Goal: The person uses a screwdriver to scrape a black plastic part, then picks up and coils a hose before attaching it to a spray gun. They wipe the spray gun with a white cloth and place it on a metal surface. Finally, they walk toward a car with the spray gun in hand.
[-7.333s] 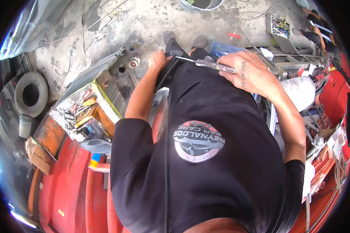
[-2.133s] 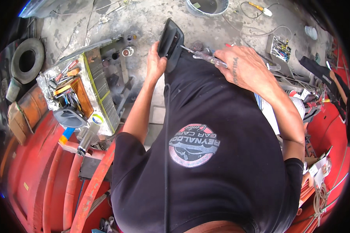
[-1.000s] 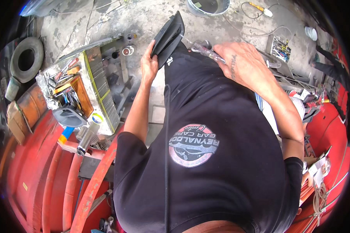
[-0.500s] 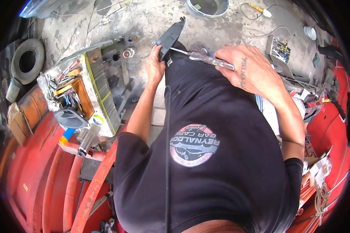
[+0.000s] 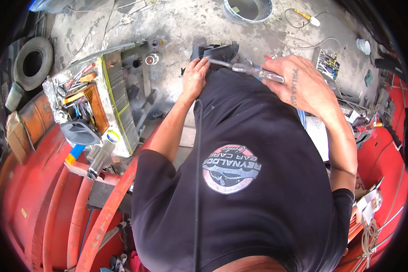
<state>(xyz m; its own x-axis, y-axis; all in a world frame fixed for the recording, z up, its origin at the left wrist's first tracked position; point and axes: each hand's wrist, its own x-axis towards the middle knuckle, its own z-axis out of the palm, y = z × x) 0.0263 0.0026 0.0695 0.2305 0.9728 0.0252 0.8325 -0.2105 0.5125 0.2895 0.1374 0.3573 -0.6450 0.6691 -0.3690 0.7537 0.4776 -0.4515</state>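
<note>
My left hand (image 5: 195,78) grips a black plastic part (image 5: 220,53) by its near left end, above my lap. The part has a raised, uneven edge and a tab at its right end. In my right hand (image 5: 298,82) is a shiny hand tool (image 5: 245,68), its thicker body ending in a thin metal shaft. That shaft points left, with its tip close to the black part and my left fingers. Whether the tip touches the part, I cannot tell. Screwdriver or locking pliers, the tool's exact kind is unclear.
Left of me, a worn stand (image 5: 118,99) carries tools, an orange pleated filter (image 5: 96,109) and a grey funnel (image 5: 80,132). A tyre (image 5: 44,63) lies beyond it. Ahead are a bucket (image 5: 249,20) and a cable with a yellow plug (image 5: 306,17); a tool box (image 5: 327,65) sits right.
The black part has tilted from steeply upright to lying flatter, and my left hand has turned with it. My right hand and the tool have shifted slightly right.
</note>
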